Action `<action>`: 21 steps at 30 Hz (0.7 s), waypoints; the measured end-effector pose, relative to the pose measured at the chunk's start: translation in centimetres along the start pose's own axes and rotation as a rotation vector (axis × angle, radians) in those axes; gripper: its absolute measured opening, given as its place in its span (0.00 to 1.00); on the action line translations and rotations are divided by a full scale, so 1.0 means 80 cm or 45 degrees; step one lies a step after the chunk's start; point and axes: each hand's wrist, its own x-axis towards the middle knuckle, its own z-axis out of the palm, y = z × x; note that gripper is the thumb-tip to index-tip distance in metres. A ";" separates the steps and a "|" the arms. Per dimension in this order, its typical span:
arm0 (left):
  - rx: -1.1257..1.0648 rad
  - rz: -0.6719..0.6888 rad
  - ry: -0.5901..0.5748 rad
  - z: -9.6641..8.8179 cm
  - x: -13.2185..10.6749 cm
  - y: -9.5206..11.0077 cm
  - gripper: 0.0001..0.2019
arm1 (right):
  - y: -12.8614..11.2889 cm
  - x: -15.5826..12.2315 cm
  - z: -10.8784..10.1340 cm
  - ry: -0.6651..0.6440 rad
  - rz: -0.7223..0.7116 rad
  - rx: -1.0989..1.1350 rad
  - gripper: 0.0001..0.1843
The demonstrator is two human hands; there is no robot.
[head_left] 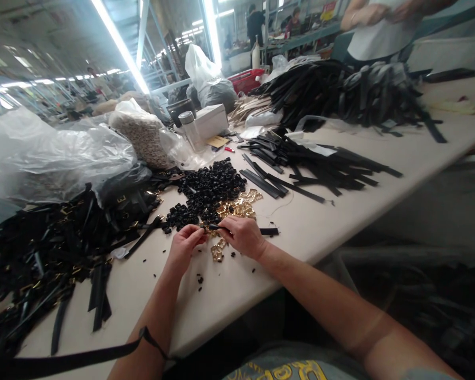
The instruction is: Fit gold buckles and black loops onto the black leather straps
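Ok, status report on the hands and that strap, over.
Left hand and right hand both pinching the black strap. Gold buckles under and just beyond them, black loops piled behind. Nothing covering the strap's free end.

Showing black on the strap [269,231] and the little loops [209,191]. Shining gold on the buckles [242,207]. Looking creamy white on the table [380,179], bright red on the basket [245,80].

Strap [269,231] mostly buried in right hand [243,236]; only its two ends show. Left hand [186,244] pinches a small part [203,229], too small to ID. Strap pile [43,253] cut by left edge. Co-worker [380,31] cropped at top, torso and arms only. Bag [43,153] contents blurred.
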 end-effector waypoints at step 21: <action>-0.472 -0.233 -0.043 0.015 -0.007 0.006 0.18 | 0.000 0.000 -0.003 -0.082 -0.092 -0.040 0.13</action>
